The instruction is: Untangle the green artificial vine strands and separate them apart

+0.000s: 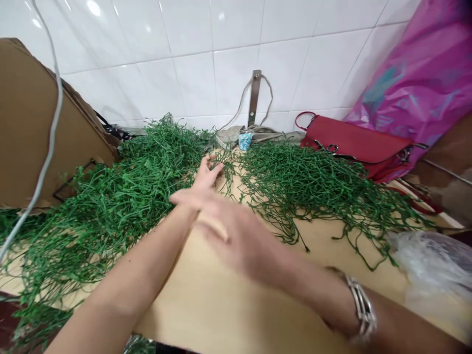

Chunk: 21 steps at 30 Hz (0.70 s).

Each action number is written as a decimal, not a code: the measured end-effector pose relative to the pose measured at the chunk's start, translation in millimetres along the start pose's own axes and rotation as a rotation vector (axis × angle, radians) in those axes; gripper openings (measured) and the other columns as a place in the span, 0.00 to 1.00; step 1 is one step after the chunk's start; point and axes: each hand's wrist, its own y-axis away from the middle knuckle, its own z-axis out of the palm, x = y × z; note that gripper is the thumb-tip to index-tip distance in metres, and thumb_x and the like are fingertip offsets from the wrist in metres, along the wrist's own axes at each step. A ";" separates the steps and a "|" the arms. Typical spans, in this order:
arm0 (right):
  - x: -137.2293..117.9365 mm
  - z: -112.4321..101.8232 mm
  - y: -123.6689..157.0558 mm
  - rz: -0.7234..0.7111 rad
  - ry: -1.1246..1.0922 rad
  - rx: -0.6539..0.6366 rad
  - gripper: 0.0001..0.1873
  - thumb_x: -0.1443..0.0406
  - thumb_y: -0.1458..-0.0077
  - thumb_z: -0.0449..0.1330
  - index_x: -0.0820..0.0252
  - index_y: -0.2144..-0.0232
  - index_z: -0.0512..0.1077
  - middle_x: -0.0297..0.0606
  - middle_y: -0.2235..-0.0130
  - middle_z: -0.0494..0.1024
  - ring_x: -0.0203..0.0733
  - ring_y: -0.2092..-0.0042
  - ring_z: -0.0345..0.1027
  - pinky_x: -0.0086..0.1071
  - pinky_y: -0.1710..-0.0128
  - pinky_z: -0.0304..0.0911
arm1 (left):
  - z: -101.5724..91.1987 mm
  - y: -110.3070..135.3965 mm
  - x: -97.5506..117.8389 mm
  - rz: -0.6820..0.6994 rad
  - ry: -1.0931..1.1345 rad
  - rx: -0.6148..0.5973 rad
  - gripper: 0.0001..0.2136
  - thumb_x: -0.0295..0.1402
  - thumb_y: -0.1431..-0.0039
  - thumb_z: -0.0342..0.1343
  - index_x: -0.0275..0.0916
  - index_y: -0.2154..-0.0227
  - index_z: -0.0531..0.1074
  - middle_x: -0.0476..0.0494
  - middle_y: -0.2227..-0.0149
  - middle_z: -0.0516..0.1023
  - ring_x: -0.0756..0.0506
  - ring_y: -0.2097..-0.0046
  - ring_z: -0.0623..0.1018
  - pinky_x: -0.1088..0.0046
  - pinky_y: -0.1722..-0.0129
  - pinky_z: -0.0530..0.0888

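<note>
Two heaps of thin green plastic-looking stems lie on the table [221,305]: the left heap [140,172] is bushy with small tips, the right heap [309,182] looser and more strand-like. Between them, far from me, my left hand [207,174] reaches in at the edge of the left heap, thumb and fingers apart, touching a few loose green strands [227,164]. My right hand [236,231] crosses above my left wrist, smeared by motion, so its fingers cannot be read. A silver bracelet [363,309] circles my right wrist.
A small blue-and-white cup [245,140] stands at the back near a metal bracket [254,98] on the tiled wall. A red handbag [357,140] and a pink bag [416,83] sit back right, clear plastic [435,265] below. A cardboard box [40,123] and grey cable [55,113] stand left.
</note>
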 end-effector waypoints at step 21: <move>58.0 -93.4 -12.3 0.469 0.159 0.237 0.02 0.63 0.42 0.57 0.53 0.68 0.66 0.36 0.71 0.79 0.44 0.68 0.73 0.39 0.65 0.65 | 2.0 7.3 -8.2 0.168 -0.135 -0.082 0.18 0.22 0.47 0.62 0.40 0.54 0.68 0.49 0.64 0.73 0.49 0.59 0.76 0.72 0.51 0.72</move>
